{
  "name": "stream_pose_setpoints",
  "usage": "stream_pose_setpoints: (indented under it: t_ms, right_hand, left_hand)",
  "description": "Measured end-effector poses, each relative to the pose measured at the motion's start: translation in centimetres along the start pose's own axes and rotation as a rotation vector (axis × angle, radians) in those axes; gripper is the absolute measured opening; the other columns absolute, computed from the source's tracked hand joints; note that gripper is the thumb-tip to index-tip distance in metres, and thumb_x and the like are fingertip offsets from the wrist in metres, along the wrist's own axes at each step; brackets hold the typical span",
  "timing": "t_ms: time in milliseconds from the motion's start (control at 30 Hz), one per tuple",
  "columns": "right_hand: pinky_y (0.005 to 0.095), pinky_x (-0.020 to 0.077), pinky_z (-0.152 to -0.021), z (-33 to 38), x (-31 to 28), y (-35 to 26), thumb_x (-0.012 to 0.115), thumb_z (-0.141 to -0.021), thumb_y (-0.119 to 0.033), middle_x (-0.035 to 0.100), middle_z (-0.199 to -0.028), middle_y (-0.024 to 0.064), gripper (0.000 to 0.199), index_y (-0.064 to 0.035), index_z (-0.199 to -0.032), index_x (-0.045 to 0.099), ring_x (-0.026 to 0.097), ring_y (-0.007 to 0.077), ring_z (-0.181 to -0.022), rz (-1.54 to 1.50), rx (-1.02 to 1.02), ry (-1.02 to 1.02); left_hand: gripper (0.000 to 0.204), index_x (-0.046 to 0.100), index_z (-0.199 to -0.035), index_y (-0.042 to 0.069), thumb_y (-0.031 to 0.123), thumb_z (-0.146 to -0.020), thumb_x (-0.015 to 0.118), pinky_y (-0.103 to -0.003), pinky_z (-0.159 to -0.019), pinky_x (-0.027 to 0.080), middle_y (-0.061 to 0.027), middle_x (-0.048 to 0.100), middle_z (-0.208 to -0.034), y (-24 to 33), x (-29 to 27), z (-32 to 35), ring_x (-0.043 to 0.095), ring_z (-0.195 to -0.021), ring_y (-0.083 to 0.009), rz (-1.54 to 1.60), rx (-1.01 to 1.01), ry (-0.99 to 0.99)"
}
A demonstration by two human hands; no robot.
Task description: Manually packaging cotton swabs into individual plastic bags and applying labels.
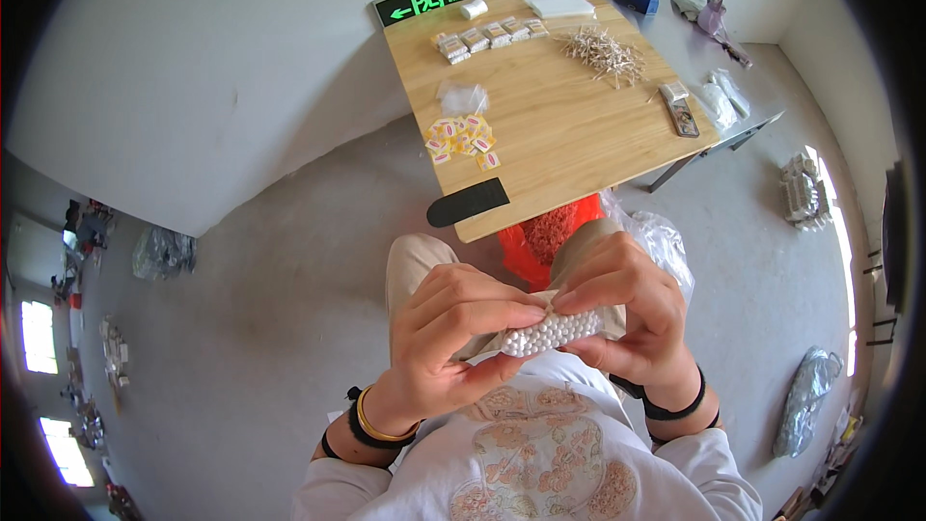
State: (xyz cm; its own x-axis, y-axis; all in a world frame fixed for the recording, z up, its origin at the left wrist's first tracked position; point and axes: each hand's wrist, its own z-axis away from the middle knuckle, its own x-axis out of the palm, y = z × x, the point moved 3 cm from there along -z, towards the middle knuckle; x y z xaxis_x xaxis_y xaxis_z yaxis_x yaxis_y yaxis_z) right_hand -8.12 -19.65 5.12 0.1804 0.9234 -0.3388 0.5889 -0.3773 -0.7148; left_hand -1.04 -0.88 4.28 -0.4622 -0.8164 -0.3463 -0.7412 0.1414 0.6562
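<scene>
Pale wood tops the counter (559, 125), which carries a pile of loose sticks (605, 54), a row of small packets (495, 35) and scattered yellow cards (460, 138), and stands on a grey floor (289, 328) near a white wall (241, 68). Above the lap, short of the counter's near edge, the forearms angle inward and the left hand (451, 323) and right hand (627, 304) face each other, their fingers pinched on opposite ends of a bundle of white-tipped swabs (552, 332), round tips showing.
</scene>
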Motion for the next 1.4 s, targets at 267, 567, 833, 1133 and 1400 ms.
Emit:
stream_pose_setpoints:
  t_ms: [267,567,833,1133,1400]
  right_hand:
    - [0.0347,0.0474,-0.076,0.1,0.5,0.1,0.085,-0.075,-0.014,0.066,-0.096,0.0069,0.031,-0.0063,-0.102,0.072,0.061,0.0233,-0.085,-0.008,0.004,-0.012]
    - [0.0353,0.0474,-0.075,0.5,0.8,0.4,0.084,-0.075,-0.014,0.064,-0.095,0.0055,0.029,-0.0077,-0.101,0.073,0.06,0.0233,-0.086,0.008,-0.009,-0.012]
    - [0.0359,0.0476,-0.075,0.5,1.1,0.4,0.083,-0.076,-0.015,0.064,-0.096,0.0048,0.028,-0.0086,-0.101,0.074,0.06,0.0233,-0.086,0.001,-0.022,-0.016]
    - [0.0362,0.0468,-0.076,0.9,2.0,0.2,0.078,-0.071,-0.008,0.065,-0.1,0.0019,0.033,-0.0149,-0.103,0.073,0.058,0.0233,-0.089,0.157,-0.142,0.046]
    - [0.0352,0.0475,-0.076,1.1,2.5,-0.4,0.079,-0.067,-0.013,0.061,-0.106,0.0014,0.035,-0.0204,-0.101,0.07,0.058,0.0218,-0.093,0.315,-0.264,0.063]
  left_hand:
    - [0.034,0.069,-0.103,0.006,0.004,-0.071,0.079,-0.034,-0.078,0.05,-0.0065,0.073,-0.1,-0.4,0.0,0.4,0.068,-0.086,-0.0241,0.053,-0.032,-0.015]
    - [0.034,0.069,-0.102,0.008,0.006,-0.071,0.082,-0.04,-0.084,0.053,-0.0069,0.074,-0.103,-0.4,-0.3,0.7,0.069,-0.09,-0.0225,-0.022,-0.037,0.024]
    - [0.035,0.068,-0.099,0.01,0.004,-0.069,0.085,-0.039,-0.083,0.053,-0.0047,0.073,-0.103,-0.3,-1.1,1.2,0.068,-0.09,-0.0212,-0.152,0.009,0.046]
    - [0.033,0.066,-0.097,0.016,0.009,-0.07,0.085,-0.034,-0.08,0.052,0.0008,0.072,-0.104,0.6,-1.7,1.7,0.066,-0.091,-0.0178,-0.368,0.165,0.111]
    - [0.026,0.066,-0.096,0.018,0.013,-0.075,0.079,-0.033,-0.084,0.051,0.0034,0.067,-0.11,0.6,-1.9,2.5,0.064,-0.095,-0.0155,-0.445,0.241,0.146]
